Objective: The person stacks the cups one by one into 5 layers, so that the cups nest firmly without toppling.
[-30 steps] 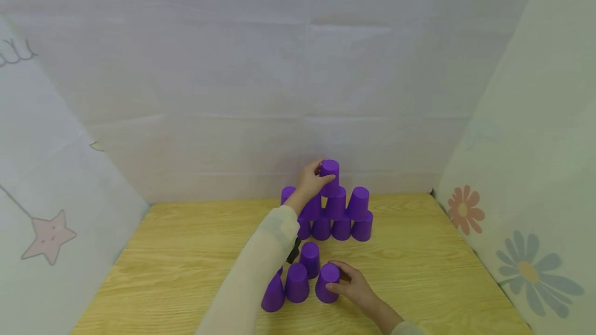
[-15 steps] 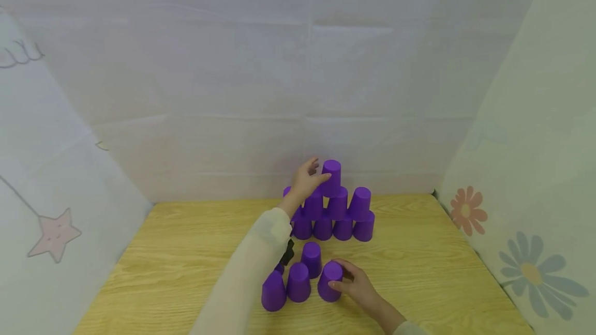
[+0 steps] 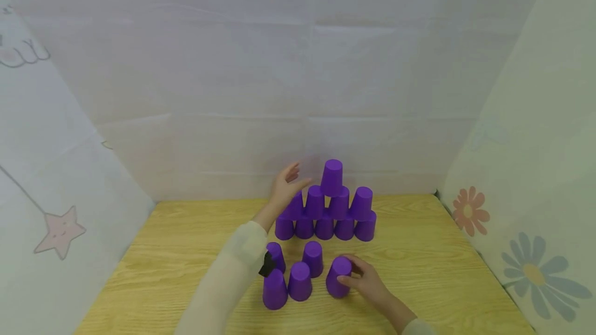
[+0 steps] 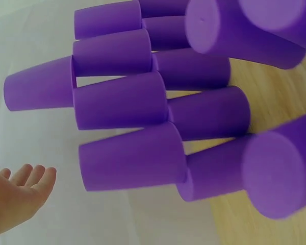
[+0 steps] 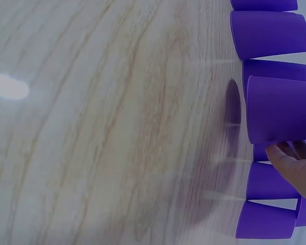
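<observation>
My right hand (image 3: 370, 283) grips an upside-down purple cup (image 3: 338, 277) by its right side, thumb in front and fingers behind. In the right wrist view that cup (image 5: 280, 109) overlaps the row behind it, and a dark shadow lies on the wood beside it. My left hand (image 3: 285, 190) is apart from the cups, its fingers extended, left of a single cup (image 3: 332, 178) that tops a tiered stack. Below that cup run a middle row (image 3: 315, 203) and a bottom row (image 3: 324, 227) of inverted purple cups. The left wrist view also shows the left hand (image 4: 20, 199) holding nothing.
Several more inverted cups (image 3: 300, 282) stand on the wooden table (image 3: 186, 262) in front of the stack. A black piece (image 3: 267, 264) shows beside the left sleeve, overlapping those cups. Behind the table hangs a pale cloth wall (image 3: 233, 92), with patterned sheets on both sides.
My left hand has let go of the top cup and drawn back to the left; the cup stays on the stack. My right hand has moved its cup slightly right and up in view.
</observation>
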The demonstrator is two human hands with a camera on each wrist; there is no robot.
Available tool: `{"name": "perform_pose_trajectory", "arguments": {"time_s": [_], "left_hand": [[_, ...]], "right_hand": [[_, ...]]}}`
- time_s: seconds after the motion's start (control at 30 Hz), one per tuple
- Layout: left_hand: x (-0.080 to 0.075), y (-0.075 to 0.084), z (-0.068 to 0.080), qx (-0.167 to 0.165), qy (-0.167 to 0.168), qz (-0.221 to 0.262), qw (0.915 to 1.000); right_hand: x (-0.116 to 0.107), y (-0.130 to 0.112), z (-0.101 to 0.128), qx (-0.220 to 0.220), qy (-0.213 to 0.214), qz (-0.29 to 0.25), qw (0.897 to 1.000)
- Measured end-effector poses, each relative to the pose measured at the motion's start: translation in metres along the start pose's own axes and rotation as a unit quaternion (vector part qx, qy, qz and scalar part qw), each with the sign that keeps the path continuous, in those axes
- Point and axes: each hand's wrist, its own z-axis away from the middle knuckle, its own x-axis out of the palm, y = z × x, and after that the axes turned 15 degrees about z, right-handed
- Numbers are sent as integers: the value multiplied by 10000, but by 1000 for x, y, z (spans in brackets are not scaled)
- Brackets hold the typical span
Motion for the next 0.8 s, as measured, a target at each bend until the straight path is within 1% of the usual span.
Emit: {"name": "perform_pose_trajectory", "arguments": {"time_s": [0.17,0.27,0.37,0.47,0.63,0.8], "left_hand": [[-17,-4,12,-64,-74,-26,9999],[-27,-7,20,-131,-174,-44,9998],[-36,-13,28,-132,-248,-48,9996],[-44,-22,35,-148,-274,-100,9995],[-56,-36,52,-403,-328,-258,9983],[-65,-46,71,-635,-239,-210,9975]], "right_hand": [[-8,-2,-2,-19,26,121,9999],[-14,-3,-1,89,123,159,9998],[-20,-5,0,257,192,165,9993],[-24,-6,0,282,240,238,9990],[-30,-7,0,228,268,279,9990],[-38,-13,-1,164,306,284,9990]]}}
